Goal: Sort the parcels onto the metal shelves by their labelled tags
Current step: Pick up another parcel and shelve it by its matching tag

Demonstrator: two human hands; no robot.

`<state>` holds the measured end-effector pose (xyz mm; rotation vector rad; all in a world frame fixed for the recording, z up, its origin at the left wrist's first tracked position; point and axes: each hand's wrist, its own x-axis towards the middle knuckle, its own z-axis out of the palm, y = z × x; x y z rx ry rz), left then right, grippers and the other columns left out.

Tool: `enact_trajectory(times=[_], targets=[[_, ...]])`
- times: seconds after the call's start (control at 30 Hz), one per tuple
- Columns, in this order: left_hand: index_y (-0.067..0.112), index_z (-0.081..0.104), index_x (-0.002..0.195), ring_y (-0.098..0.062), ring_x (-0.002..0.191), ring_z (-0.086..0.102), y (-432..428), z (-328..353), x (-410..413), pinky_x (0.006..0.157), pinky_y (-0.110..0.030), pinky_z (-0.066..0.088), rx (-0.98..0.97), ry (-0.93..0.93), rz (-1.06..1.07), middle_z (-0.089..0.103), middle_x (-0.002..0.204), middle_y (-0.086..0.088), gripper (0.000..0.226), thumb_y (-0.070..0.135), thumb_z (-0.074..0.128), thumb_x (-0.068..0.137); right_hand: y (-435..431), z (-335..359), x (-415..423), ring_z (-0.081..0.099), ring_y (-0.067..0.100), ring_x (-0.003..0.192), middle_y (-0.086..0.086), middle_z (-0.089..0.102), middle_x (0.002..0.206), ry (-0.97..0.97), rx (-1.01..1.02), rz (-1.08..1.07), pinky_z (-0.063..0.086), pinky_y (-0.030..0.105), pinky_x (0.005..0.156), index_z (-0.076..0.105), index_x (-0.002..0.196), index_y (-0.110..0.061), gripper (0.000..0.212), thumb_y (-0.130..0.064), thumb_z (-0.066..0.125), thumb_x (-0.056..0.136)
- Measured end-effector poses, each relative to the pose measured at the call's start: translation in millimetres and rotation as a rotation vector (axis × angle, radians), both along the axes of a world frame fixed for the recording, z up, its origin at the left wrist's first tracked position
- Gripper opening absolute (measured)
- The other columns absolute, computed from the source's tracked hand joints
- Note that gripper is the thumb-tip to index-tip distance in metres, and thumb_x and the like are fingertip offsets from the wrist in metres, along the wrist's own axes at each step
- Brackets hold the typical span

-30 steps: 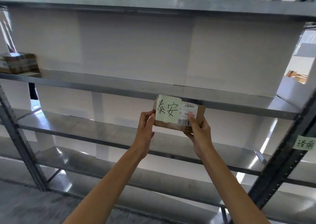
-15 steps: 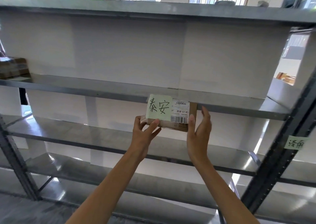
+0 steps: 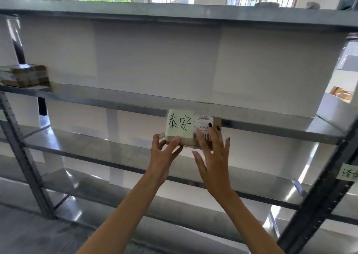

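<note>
A small brown cardboard parcel (image 3: 188,143) is held up in front of the edge of a metal shelf (image 3: 116,103). A pale green note (image 3: 179,124) with handwritten characters covers its left front, and a white barcode label (image 3: 203,121) sits to the right of the note. My left hand (image 3: 164,155) pinches the parcel's lower left corner, thumb on the front. My right hand (image 3: 215,160) lies with straight, spread fingers over the label side of the parcel's front.
Another taped cardboard parcel (image 3: 25,75) sits at the far left of the same shelf. A lower shelf (image 3: 93,147) runs below the hands. A green tag (image 3: 348,174) sticks to the dark right upright (image 3: 319,205). White boards back the shelves.
My right hand has let go of the parcel's right edge and spread flat over its front. My left hand has shifted to the lower left corner.
</note>
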<state>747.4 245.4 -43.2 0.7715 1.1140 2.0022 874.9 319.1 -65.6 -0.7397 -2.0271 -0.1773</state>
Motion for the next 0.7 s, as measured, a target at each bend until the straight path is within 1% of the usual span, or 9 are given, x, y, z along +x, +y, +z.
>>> enact_trajectory(times=[0.07,0.17,0.27,0.37,0.4,0.47,0.53,0.6,0.7], targets=[[0.024,0.046,0.106,-0.028,0.112,0.060,-3,0,-4,0.090,-0.040,0.055,0.012,-0.016,-0.003,0.056,0.123,-0.010,0.040,0.023,0.071,0.074,0,5,0,0.010,0.013,0.146,-0.006,0.016,0.157,0.292,-0.281,0.100,0.006,0.046,0.120,0.012,0.146,-0.035,0.058,-0.055,0.027,0.094],[0.020,0.045,0.110,-0.027,0.113,0.059,-8,-1,-8,0.094,-0.043,0.053,0.003,-0.010,-0.002,0.057,0.123,-0.010,0.045,0.023,0.071,0.074,1,9,0,0.028,0.015,0.141,-0.006,0.029,0.153,0.539,-0.748,0.311,0.026,0.042,0.116,0.021,0.146,-0.033,0.056,-0.050,0.034,0.094],[0.023,0.037,0.125,-0.025,0.116,0.053,-10,-5,-9,0.101,-0.043,0.046,-0.121,0.114,0.071,0.055,0.123,-0.003,0.052,0.031,0.065,0.082,4,10,-5,0.048,0.013,0.126,-0.001,0.048,0.141,0.530,-0.846,0.422,0.042,0.026,0.104,0.032,0.145,-0.025,0.046,-0.033,0.034,0.099],[0.031,0.025,0.139,-0.023,0.122,0.046,-17,-6,-8,0.105,-0.046,0.041,-0.249,0.225,0.094,0.045,0.136,0.002,0.084,0.070,0.053,0.071,5,12,-20,0.050,0.009,0.121,-0.001,0.051,0.139,0.534,-0.865,0.432,0.041,0.006,0.088,0.033,0.144,-0.023,0.045,-0.030,0.035,0.099],[0.030,0.030,0.137,-0.021,0.119,0.048,-19,-8,-12,0.100,-0.041,0.046,-0.246,0.224,0.105,0.048,0.134,0.002,0.080,0.074,0.047,0.072,4,13,-25,0.050,0.008,0.120,-0.001,0.051,0.138,0.534,-0.873,0.436,0.040,0.003,0.085,0.033,0.144,-0.023,0.045,-0.029,0.035,0.099],[0.027,0.043,0.126,-0.010,0.105,0.052,-26,-6,-21,0.086,-0.025,0.049,-0.209,0.200,0.166,0.055,0.120,0.005,0.051,0.060,0.034,0.088,1,16,-33,0.050,0.009,0.120,0.000,0.051,0.138,0.538,-0.892,0.473,0.042,0.008,0.089,0.034,0.144,-0.022,0.045,-0.029,0.036,0.099],[0.028,0.047,0.117,-0.002,0.094,0.051,-33,-5,-33,0.079,-0.015,0.049,-0.190,0.146,0.222,0.056,0.106,0.013,0.032,0.046,0.029,0.096,-2,17,-42,0.050,0.013,0.122,0.000,0.051,0.137,0.536,-0.912,0.514,0.043,0.023,0.100,0.036,0.143,-0.022,0.044,-0.029,0.037,0.099],[0.033,0.049,0.109,0.000,0.091,0.050,-39,-4,-44,0.079,-0.014,0.045,-0.184,0.168,0.275,0.055,0.102,0.017,0.022,0.041,0.031,0.098,-6,17,-53,0.050,0.013,0.121,0.000,0.052,0.136,0.536,-0.937,0.541,0.043,0.033,0.105,0.037,0.142,-0.023,0.044,-0.029,0.038,0.099],[0.033,0.049,0.108,-0.001,0.094,0.050,-49,-4,-60,0.075,-0.013,0.041,-0.175,0.182,0.332,0.055,0.100,0.019,0.018,0.036,0.034,0.099,-13,13,-74,0.050,0.014,0.121,0.000,0.052,0.137,0.537,-0.968,0.566,0.043,0.038,0.105,0.037,0.142,-0.024,0.044,-0.029,0.039,0.098]])
